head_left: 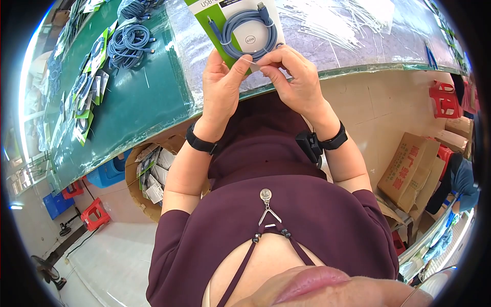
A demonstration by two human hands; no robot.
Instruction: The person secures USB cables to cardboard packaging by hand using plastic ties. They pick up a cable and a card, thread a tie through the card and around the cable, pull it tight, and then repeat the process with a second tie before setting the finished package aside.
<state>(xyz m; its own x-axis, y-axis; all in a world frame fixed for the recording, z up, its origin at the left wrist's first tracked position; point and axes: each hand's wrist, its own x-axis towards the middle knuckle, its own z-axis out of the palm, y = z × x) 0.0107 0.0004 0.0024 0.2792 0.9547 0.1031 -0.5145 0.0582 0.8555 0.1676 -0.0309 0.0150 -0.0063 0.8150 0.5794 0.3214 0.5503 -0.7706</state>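
A blue USB cable (227, 34) lies coiled on a green and white packaging card (258, 37) at the table's near edge. My left hand (221, 84) grips the card's lower left, its thumb at the bottom of the coil. At the coil's lower right, the thumb and index finger of my right hand (295, 79) are pinched together. A thin white cable tie (250, 62) runs between my fingertips across the bottom of the coil. Whether it is looped through the card behind is hidden.
Loose white cable ties (332, 20) are spread at the back right, with blue-handled pliers (430, 56) farther right. Coiled blue cables (129, 45) and carded cables (87, 97) lie on the left. A carton (134, 180) stands below the table, another carton (409, 171) at right.
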